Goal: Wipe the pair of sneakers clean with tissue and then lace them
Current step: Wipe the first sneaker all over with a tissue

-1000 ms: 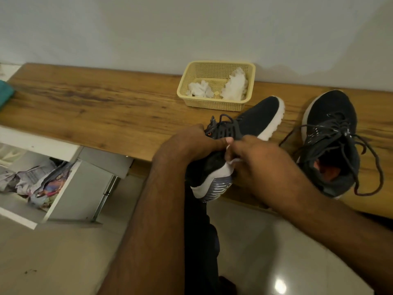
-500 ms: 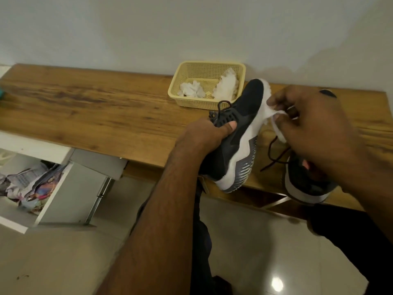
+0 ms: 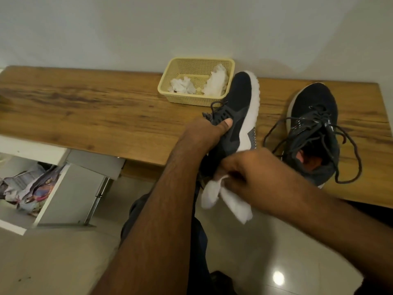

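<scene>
Head view, nearest first: the right hand (image 3: 251,175) sits low over the floor, its fingers curled round a white tissue (image 3: 225,199) whose loose end hangs below the knuckles; the hand is blurred, so I cannot tell exactly how the fingers lie, but the tissue is plainly held and looks pressed against the heel end of the held sneaker (image 3: 236,116). The left hand (image 3: 207,133) grips that sneaker round its collar, thumb laid across the dark upper near the eyelets, with the shoe tilted on its side so the white sole edge faces right and the toe points away, toward the wall. A lace shows at its tongue, but whether it is threaded through or tied is not clear. Further off, the second sneaker (image 3: 314,133) rests upright on the wooden bench (image 3: 85,107), well apart from both hands, its laces (image 3: 348,150) slack and sprawling over the wood in open loops. Beyond that, against the wall, a yellow basket (image 3: 185,99) holds crumpled white tissues (image 3: 214,81), touching or just beside the held sneaker's toe. My reading is that wiping is under way on the first shoe; whether the second has been wiped cannot be told, and lacing appears not yet done on either.
</scene>
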